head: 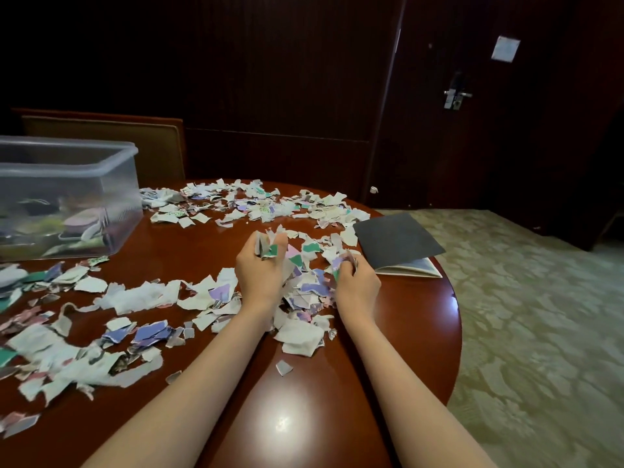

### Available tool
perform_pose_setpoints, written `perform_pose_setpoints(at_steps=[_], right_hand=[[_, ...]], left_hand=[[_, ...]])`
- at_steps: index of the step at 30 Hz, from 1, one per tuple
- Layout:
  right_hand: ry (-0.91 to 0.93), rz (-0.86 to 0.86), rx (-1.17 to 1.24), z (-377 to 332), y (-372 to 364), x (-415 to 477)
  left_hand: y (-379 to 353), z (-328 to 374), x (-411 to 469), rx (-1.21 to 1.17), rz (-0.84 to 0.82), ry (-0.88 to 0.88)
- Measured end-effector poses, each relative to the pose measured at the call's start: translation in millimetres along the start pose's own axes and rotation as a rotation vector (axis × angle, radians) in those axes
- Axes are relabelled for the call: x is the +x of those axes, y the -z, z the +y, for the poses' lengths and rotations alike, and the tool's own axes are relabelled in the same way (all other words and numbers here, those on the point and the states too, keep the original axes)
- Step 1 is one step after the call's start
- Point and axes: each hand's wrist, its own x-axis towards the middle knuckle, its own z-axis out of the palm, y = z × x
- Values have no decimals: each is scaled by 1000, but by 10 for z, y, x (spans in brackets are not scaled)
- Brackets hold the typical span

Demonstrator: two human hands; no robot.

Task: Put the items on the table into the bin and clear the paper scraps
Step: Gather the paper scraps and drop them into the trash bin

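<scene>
L hand [258,271] grips a bunch of scraps [141,297], R hand [356,282] curled round more; rest strewn over table [415,319]; bin [67,197] w/ items at far left; booklet [396,243] at right edge.

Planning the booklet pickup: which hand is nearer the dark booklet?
Right. The right hand is just left of the booklet, close beside it; the left hand is farther left, with a heap of paper scraps between the hands.
</scene>
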Motion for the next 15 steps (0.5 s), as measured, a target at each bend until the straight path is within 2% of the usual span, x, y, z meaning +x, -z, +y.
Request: perform_pose_setpoints(at_steps=[2, 4, 6, 10, 15], right_hand=[[-107, -6, 169, -73, -30, -59], [-229, -81, 330, -151, -98, -110], [-360, -152, 474, -222, -166, -156], [-625, -169, 720, -300, -229, -230], [-812, -238, 1108, -446, -210, -254]], left_hand=[[-35, 81, -6, -131, 51, 193], [-83, 174, -4, -281, 118, 412], [-132, 226, 21, -382, 159, 543], [-193, 219, 87, -525, 151, 632], [-295, 169, 16, -481, 135, 644]])
